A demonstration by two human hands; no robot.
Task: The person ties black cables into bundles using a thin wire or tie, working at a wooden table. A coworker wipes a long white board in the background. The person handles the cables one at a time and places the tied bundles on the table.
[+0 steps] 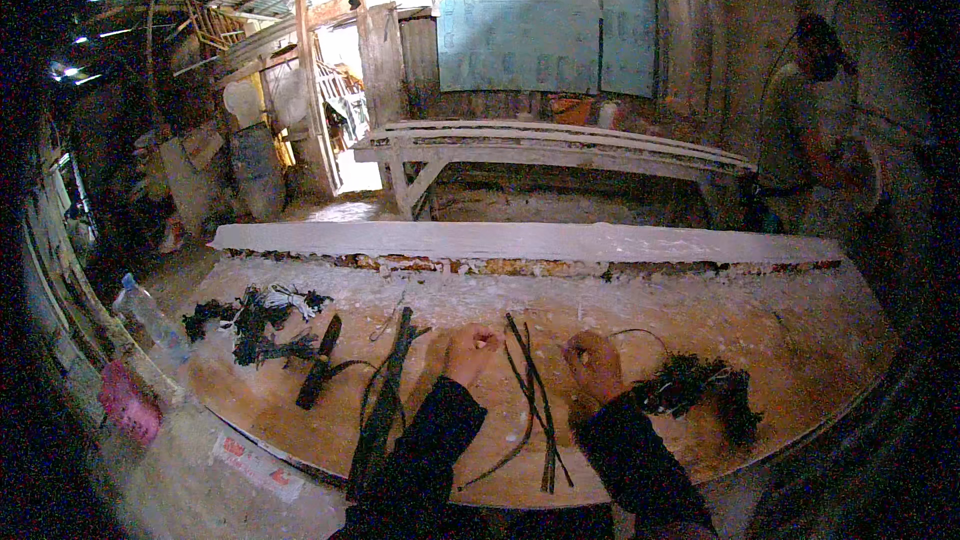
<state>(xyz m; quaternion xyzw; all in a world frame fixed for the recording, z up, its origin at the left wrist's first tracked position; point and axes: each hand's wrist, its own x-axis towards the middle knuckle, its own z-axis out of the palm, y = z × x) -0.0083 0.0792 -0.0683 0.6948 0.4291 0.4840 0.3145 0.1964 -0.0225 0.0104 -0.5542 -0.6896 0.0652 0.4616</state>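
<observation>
From where I stand, the thin, dark, ribbon-like strips (pixel 534 390) lie on the broad brown wooden desk (pixel 810 370), crossing one another between the person's two bare hands. They look light and limp, more likely to bend or slide than to snap; I'd pinch one near its upper end, where it parts from its neighbours.

The left hand (pixel 468 354) is just beside them, its fingers curled in toward the thumb; the right hand (pixel 596 365) sits on their other side, thumb and forefinger bent into a ring. Whether either set of fingers pinches something fine, I can't tell. A hair-thin curved strand (pixel 645 331) arcs out near the right hand, probably springy and nearly weightless.

Left of the left hand runs a long, flat, black bundle of strips (pixel 382 415), seemingly thicker and stiffer, best lifted around its middle. Farther left rests a dark, straight-sided, knife-like tool (pixel 316 376); if it is a blade, the lower end looks the one to take.

Frizzy black tufts mixed with pale threads (pixel 262 328) are heaped beyond it, and a shaggy black clump (pixel 690 385) lies right of the right hand, both soft and apt to snag. Chalky white powder dusts the wood toward the far ledge (pixel 530 241).
</observation>
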